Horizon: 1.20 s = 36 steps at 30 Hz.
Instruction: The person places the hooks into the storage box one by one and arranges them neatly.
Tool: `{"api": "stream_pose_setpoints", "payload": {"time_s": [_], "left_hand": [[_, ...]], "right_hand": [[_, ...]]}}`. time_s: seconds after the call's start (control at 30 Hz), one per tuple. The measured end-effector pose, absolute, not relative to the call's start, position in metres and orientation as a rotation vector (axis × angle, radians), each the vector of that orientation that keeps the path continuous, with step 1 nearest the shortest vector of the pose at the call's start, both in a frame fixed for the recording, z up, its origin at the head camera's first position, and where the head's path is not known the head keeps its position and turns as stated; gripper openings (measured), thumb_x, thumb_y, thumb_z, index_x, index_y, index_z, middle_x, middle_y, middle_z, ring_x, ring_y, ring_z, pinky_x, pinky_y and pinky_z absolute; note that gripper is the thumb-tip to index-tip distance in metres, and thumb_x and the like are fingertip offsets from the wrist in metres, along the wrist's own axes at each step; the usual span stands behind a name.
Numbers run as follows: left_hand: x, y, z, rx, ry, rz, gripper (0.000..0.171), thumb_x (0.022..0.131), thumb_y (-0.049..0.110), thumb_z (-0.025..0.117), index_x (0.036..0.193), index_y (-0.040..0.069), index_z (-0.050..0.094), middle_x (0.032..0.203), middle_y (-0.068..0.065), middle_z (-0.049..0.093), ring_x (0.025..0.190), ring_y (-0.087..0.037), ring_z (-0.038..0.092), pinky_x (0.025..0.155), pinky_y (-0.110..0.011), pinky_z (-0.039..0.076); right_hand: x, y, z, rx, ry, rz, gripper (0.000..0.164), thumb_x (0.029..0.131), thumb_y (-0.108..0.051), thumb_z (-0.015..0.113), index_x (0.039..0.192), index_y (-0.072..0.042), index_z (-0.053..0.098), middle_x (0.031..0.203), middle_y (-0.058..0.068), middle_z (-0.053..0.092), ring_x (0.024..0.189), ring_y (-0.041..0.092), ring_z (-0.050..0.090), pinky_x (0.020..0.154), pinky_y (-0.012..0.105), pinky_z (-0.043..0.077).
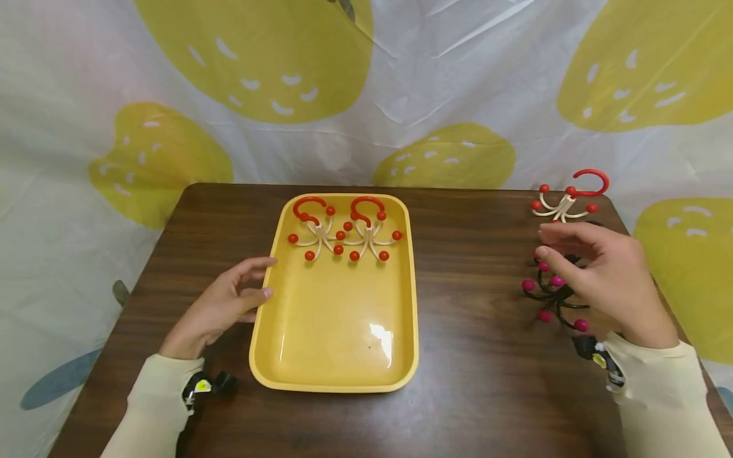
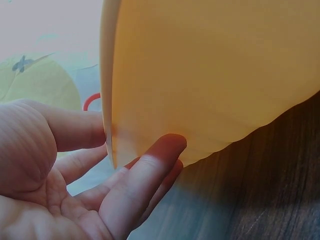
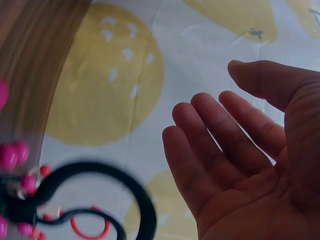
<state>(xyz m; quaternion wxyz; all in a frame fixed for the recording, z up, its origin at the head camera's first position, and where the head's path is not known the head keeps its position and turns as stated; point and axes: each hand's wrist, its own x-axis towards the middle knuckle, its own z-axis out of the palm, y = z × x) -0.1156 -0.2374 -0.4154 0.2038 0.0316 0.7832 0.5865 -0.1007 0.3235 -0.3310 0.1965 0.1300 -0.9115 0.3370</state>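
Two hands work at a brown table (image 1: 475,331). From left: one sleeve (image 1: 151,394), cut off by the lower edge; the left hand (image 1: 220,305), fingers parted and extended, fingertips touching the left side of one yellow tray (image 1: 338,312). The tray holds two white hangers with red hooks and balls, the first (image 1: 319,234) beside the second (image 1: 369,235), along its far end. At right, one matching hanger (image 1: 564,205) lies near the far corner. Nearer lie black hangers (image 1: 558,294) with pink balls, partly hidden by the right hand (image 1: 615,273); their number cannot be told, though two black curves, blurred, show in the right-wrist view. The right hand hovers, fingers loosely bent and spread from the thumb, holding nothing.
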Motion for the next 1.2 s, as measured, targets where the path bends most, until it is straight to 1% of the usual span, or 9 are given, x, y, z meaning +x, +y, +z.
{"api": "stream_pose_setpoints", "payload": {"time_s": [0.13, 0.37, 0.43, 0.53, 0.63, 0.83, 0.97, 1.07, 1.2], "left_hand": [[-0.116, -0.236, -0.415, 0.085, 2.186, 1.632, 0.061, 0.105, 0.009, 0.065, 0.161, 0.012, 0.040, 0.152, -0.027, 0.049, 0.116, -0.036, 0.071, 0.081, -0.045, 0.067], [-0.115, -0.236, -0.414, 0.095, 2.187, 1.629, 0.061, 0.106, 0.009, 0.065, 0.161, 0.012, 0.039, 0.152, -0.028, 0.048, 0.118, -0.036, 0.071, 0.082, -0.045, 0.067], [-0.115, -0.236, -0.414, 0.096, 2.188, 1.627, 0.061, 0.106, 0.009, 0.065, 0.161, 0.012, 0.039, 0.152, -0.028, 0.048, 0.119, -0.036, 0.071, 0.082, -0.045, 0.067], [-0.115, -0.236, -0.414, 0.087, 2.191, 1.625, 0.061, 0.106, 0.009, 0.065, 0.161, 0.013, 0.040, 0.152, -0.027, 0.048, 0.119, -0.037, 0.071, 0.082, -0.045, 0.067], [-0.115, -0.236, -0.414, 0.083, 2.195, 1.622, 0.061, 0.105, 0.009, 0.065, 0.161, 0.013, 0.040, 0.152, -0.027, 0.048, 0.118, -0.037, 0.071, 0.082, -0.045, 0.067], [-0.116, -0.236, -0.414, 0.079, 2.197, 1.625, 0.061, 0.105, 0.009, 0.065, 0.161, 0.013, 0.041, 0.152, -0.027, 0.049, 0.120, -0.038, 0.070, 0.082, -0.046, 0.067], [-0.115, -0.235, -0.416, 0.085, 2.197, 1.627, 0.061, 0.105, 0.009, 0.065, 0.161, 0.013, 0.041, 0.152, -0.027, 0.049, 0.119, -0.038, 0.071, 0.082, -0.046, 0.067], [-0.115, -0.235, -0.416, 0.086, 2.193, 1.632, 0.060, 0.105, 0.009, 0.065, 0.161, 0.013, 0.041, 0.152, -0.027, 0.048, 0.119, -0.037, 0.071, 0.082, -0.045, 0.067], [-0.115, -0.235, -0.416, 0.084, 2.188, 1.640, 0.060, 0.106, 0.008, 0.064, 0.161, 0.013, 0.041, 0.152, -0.027, 0.048, 0.119, -0.037, 0.071, 0.082, -0.045, 0.067]], "right_hand": [[-0.096, 0.340, -0.335, 0.379, -2.573, 0.868, 0.034, 0.084, -0.005, 0.087, 0.115, -0.018, 0.082, 0.106, -0.036, 0.070, 0.086, -0.023, 0.064, 0.077, -0.002, 0.048], [-0.088, 0.365, -0.342, 0.380, -2.623, 0.714, 0.033, 0.081, -0.005, 0.089, 0.112, -0.015, 0.082, 0.107, -0.044, 0.061, 0.089, -0.032, 0.055, 0.075, -0.003, 0.045], [-0.086, 0.371, -0.343, 0.375, -2.645, 0.666, 0.032, 0.082, -0.008, 0.089, 0.112, -0.015, 0.082, 0.107, -0.037, 0.066, 0.091, -0.034, 0.052, 0.076, -0.003, 0.044], [-0.084, 0.378, -0.342, 0.384, -2.670, 0.600, 0.032, 0.080, -0.010, 0.090, 0.110, -0.015, 0.082, 0.105, -0.013, 0.079, 0.092, -0.036, 0.048, 0.076, -0.001, 0.044], [-0.085, 0.383, -0.341, 0.401, -2.701, 0.520, 0.032, 0.078, -0.012, 0.091, 0.109, -0.017, 0.082, 0.106, 0.008, 0.082, 0.090, -0.035, 0.046, 0.071, 0.003, 0.043], [-0.086, 0.391, -0.339, 0.440, -2.735, 0.405, 0.031, 0.078, -0.012, 0.090, 0.107, -0.021, 0.083, 0.100, 0.007, 0.082, 0.080, -0.015, 0.059, 0.060, 0.015, 0.040], [-0.087, 0.394, -0.341, 0.459, -2.750, 0.413, 0.030, 0.081, -0.010, 0.088, 0.109, -0.020, 0.083, 0.100, 0.009, 0.082, 0.078, -0.028, 0.052, 0.055, 0.016, 0.038], [-0.088, 0.397, -0.343, 0.444, -2.773, 0.447, 0.028, 0.084, -0.008, 0.087, 0.110, -0.016, 0.083, 0.099, 0.012, 0.082, 0.079, -0.036, 0.045, 0.055, 0.011, 0.040], [-0.088, 0.403, -0.342, 0.411, -2.820, 0.459, 0.025, 0.087, -0.007, 0.085, 0.111, -0.012, 0.082, 0.095, 0.014, 0.081, 0.069, -0.020, 0.062, 0.053, 0.009, 0.044]]}}
